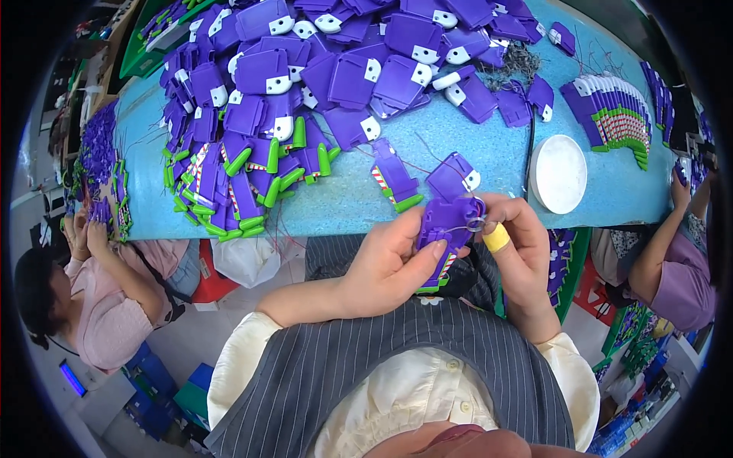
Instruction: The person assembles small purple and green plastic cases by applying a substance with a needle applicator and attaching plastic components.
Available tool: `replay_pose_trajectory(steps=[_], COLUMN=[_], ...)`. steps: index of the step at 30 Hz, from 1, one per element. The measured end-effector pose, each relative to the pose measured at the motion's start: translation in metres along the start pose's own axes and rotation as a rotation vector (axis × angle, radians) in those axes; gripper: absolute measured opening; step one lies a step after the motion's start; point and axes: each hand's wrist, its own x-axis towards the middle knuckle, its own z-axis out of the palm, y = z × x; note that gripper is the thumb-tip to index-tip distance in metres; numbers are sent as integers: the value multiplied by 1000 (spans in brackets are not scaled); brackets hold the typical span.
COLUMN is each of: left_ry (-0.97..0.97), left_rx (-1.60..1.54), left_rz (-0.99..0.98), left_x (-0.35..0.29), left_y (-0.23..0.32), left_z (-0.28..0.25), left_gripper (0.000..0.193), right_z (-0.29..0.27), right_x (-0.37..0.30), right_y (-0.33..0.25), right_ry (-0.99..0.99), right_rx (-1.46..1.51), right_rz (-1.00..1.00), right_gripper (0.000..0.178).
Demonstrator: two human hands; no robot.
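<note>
My left hand (378, 267) grips a purple plastic casing half (441, 217) with a green and red-and-white striped edge, its thumb across the inside of the part. At the casing's upper right corner, my right hand (523, 248) pinches a small metallic ring or wire loop (475, 219); which of these it is I cannot tell. Yellow tape (496, 238) wraps one finger of that hand. Just beyond my hands lie a purple part with a white corner (452, 177) and a purple part with green tips (394, 174), thin wires beside them.
Purple white-cornered casings (343, 80) pile across the blue table (450, 137); green-tipped pieces (237, 187) heap at left. To the right stand a white bowl (582, 179) and a fanned row of assembled parts (611, 114). Co-workers sit at left (114, 320) and right (676, 263).
</note>
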Motion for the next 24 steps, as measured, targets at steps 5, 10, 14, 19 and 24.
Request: replay_pose_trajectory(steps=[5,10,14,19,24], left_ry=[-121,-350,-577,-296,83], left_rx=[237,376,436,-273,-223], left_rz=[0,-65,-48,-193,-64], left_x=[4,11,12,-4,-5], left_y=[-9,-2,4,-2,-7], left_z=[-10,-17,-20,-25,-17], left_gripper=[27,24,23,37,34], right_z=[-10,-28,-41,-17,8], right_x=[-6,-1,20,18,8], right_y=[0,-42,-26,1,6], right_ry=[45,-168,-453,12,-114], right_rx=[-22,-235,172,290,-977], right_rz=[63,288,447,224,-567], right_gripper=[9,17,19,15,45])
